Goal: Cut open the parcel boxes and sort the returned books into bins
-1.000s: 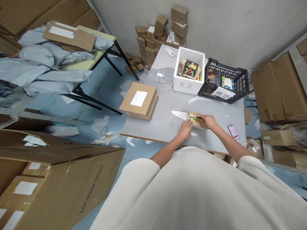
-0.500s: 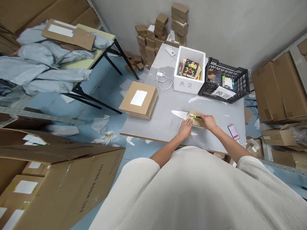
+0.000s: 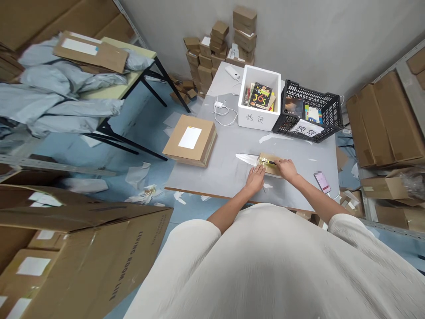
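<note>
A small cardboard box [image 3: 273,170] with shiny clear tape lies on the grey table [image 3: 226,177]. My left hand [image 3: 255,178] holds its near left corner, fingers on the top edge. My right hand [image 3: 286,169] is closed around a slim yellow-and-black box cutter [image 3: 271,162], which lies over the taped top of the box. The cutter's tip is too small to make out. A white pointed patch [image 3: 247,158] shows on the tabletop left of the box.
A larger labelled carton [image 3: 191,138] stands at the table's left. Behind are a white foam box [image 3: 259,119] and black crate [image 3: 307,113], both holding books. A phone [image 3: 322,182] lies right, a charger cable [image 3: 226,117] at back left. A big open carton [image 3: 133,248] stands on the floor.
The view has shifted slightly, so the surroundings sit a little further left. The box cutter and right hand have moved slightly left along the box; my left hand stays at its corner.
</note>
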`<state>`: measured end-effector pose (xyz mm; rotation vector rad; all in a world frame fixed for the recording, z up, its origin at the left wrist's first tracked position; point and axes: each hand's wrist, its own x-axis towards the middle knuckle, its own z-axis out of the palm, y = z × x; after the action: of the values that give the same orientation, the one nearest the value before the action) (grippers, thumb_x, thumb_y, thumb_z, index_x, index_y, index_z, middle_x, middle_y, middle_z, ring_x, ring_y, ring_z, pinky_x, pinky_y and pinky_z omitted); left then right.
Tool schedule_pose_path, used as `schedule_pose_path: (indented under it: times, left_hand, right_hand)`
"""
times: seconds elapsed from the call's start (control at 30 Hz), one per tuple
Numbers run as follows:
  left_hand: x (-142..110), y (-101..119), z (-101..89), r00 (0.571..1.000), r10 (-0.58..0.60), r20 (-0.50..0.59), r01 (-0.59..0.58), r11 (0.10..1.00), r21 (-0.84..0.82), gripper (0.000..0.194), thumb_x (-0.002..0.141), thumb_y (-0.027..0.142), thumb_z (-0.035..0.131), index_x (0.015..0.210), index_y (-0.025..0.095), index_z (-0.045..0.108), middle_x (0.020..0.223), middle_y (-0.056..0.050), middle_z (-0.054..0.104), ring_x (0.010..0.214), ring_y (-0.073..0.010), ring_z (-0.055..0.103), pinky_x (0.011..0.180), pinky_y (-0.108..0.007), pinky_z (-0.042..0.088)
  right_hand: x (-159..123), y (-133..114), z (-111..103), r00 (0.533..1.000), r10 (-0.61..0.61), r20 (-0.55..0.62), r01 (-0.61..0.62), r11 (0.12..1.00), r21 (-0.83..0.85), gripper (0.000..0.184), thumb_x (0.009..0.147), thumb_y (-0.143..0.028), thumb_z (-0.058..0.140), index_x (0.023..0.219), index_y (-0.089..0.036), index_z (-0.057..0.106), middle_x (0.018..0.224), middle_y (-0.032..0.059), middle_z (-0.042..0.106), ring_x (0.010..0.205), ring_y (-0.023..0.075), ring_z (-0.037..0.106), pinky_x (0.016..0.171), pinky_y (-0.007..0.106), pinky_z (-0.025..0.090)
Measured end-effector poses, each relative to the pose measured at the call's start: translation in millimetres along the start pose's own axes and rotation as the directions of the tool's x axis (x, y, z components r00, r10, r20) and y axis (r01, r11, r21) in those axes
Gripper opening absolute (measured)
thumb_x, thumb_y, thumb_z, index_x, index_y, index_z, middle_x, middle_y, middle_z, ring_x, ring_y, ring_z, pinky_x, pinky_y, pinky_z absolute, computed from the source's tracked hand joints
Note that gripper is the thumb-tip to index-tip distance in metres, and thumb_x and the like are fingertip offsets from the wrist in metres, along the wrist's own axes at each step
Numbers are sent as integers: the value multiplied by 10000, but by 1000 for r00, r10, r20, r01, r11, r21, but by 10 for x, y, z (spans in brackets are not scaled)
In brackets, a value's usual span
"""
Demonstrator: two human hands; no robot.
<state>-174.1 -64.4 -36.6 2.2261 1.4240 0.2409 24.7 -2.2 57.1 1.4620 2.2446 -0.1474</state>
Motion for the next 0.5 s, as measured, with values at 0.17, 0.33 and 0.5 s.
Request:
schedule_pose_path:
  times: [0.17, 0.33, 0.5]
  left_hand:
    - [-1, 4, 14, 1000, 4, 11, -5, 1000, 27, 682, 1005, 151, 501, 1686, 116, 476, 1804, -191, 414, 1715, -297, 319, 1387, -524, 259]
    - [10, 7, 69, 1000, 5, 5, -5, 999, 45, 712, 988, 143, 537, 1696, 170, 469, 1819, -172, 392, 1720, -305, 303, 1391, -547, 255]
    - [21, 24, 112, 1000, 2, 9, -3, 998, 65, 739, 975, 129, 562, 1705, 182, 456, 1828, -168, 374, 1726, -313, 281, 1397, -557, 243]
  right_hand:
    - [-28, -23, 17, 1000, -11, 4, 11, 1000, -7, 377, 1150, -187, 369, 1393, -160, 656, 1237, 199, 770, 1101, 296, 686, 896, 375, 336]
    - [-20, -18, 13, 1000, -21, 18, 21, 999, -28, 378, 1145, -177, 368, 1408, -158, 639, 1249, 199, 768, 1111, 293, 691, 896, 372, 343]
    - [26, -22, -63, 999, -37, 39, 40, 997, -72, 380, 1128, -143, 399, 1434, -145, 625, 1292, 213, 758, 1148, 300, 708, 920, 373, 360]
